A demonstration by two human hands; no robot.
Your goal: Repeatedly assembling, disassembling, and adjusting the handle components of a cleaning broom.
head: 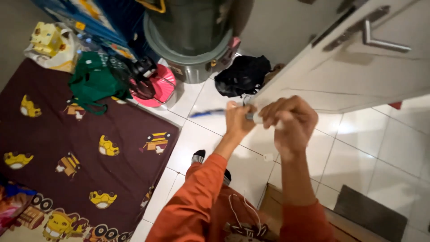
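Two hands hold a small white tube in the middle of the frame

The left hand (238,118) and right hand (291,122) both close tight on the white tube (259,118); a slip could drop it onto the white floor tiles (358,148)

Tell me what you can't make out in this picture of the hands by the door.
Head view only:
- White handle: gripped by the left hand and right hand, whose fingers cover most of it; its kind stays unclear.
- Blue streak left of the hands: motion-blurred, shape unreadable.
- Grey bin: top cut off by the upper edge.
- Black bundle: partly behind the door.
- Small white bit on the tiles: too small to identify.
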